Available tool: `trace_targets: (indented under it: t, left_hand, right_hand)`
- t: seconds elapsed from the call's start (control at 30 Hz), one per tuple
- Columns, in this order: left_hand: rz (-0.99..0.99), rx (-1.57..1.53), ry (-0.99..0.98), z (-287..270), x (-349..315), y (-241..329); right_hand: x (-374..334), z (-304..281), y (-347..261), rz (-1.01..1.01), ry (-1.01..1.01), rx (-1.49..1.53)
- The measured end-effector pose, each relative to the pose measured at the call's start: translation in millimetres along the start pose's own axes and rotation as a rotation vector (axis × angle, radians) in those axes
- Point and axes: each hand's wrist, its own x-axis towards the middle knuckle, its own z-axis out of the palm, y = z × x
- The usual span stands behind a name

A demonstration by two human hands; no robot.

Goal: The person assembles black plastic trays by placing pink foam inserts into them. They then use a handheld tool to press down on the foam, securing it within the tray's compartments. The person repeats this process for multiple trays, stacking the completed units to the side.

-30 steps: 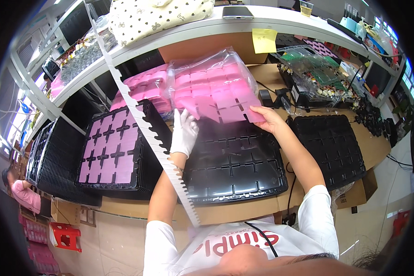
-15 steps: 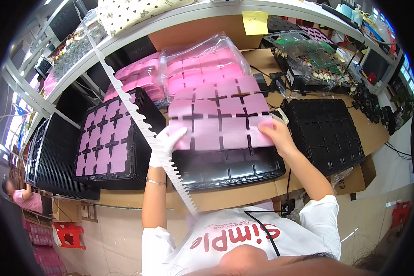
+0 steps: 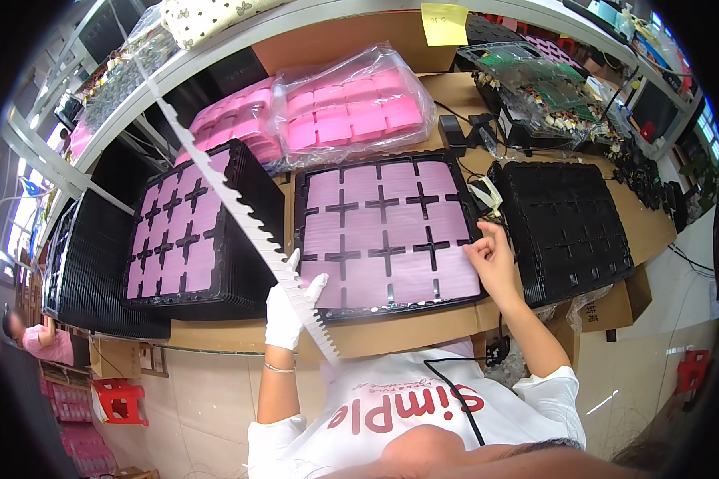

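Observation:
A pink foam sheet (image 3: 363, 271) with cross-shaped slots lies in a black plastic tray (image 3: 391, 310) in front of me. Dark cross-shaped ribs stand up through its slots. My left hand (image 3: 286, 311), in a white glove, is at the tray's near left corner with thumb and fingers apart, partly behind a white toothed strip (image 3: 244, 215). At the tray's right edge is my bare right hand (image 3: 494, 259); its fingers are loosely bent and apart, holding nothing.
To the left stands a stack of black trays (image 3: 252, 239) topped with pink foam, beside more stacked trays (image 3: 96, 263). A bagged bundle of pink sheets (image 3: 355, 108) lies behind. At right are a black tray (image 3: 571, 231), a pale clip-like tool (image 3: 487, 195) and bagged circuit boards (image 3: 535, 80).
The pink foam sheet, held up in both hands before, now lies flat in the tray. Both hands have let go; the left is lower, the right beside the tray's edge.

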Motion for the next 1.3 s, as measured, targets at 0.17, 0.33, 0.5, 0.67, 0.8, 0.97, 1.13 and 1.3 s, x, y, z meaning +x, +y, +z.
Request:
trace_targets:
  t: [0.17, 0.33, 0.5, 0.67, 0.8, 0.97, 1.13, 1.3]
  left_hand:
    - [-0.048, 0.005, -0.021, 1, -1, 15]
    - [-0.022, 0.069, -0.029, 1, -1, 3]
    - [0.228, 0.147, 0.220, -15, -3, 34]
    - [0.445, 0.266, 0.079, -1, 73, 20]
    - [0.767, 0.529, 0.082, 58, 136, 11]
    - [0.224, 0.947, -0.329, 23, 142, 54]
    - [0.617, 0.647, 0.076, 67, 169, 2]
    - [0.709, 0.498, 0.098, 26, 108, 3]
  right_hand:
    - [15, -1, -3, -0.046, 0.054, -0.088]
    - [18, -2, -6, -0.039, -0.056, -0.246]
    - [16, -3, -28, -0.255, 0.050, -0.561]
    - [80, 20, -41, -0.616, -0.071, -0.768]
    - [126, 46, -8, -0.608, -0.452, -0.889]
    - [146, 39, -14, -0.438, -0.351, -1.358]
    - [162, 46, 29, -0.589, -0.192, -1.066]
    - [108, 17, -38, -0.480, -0.436, -0.819]
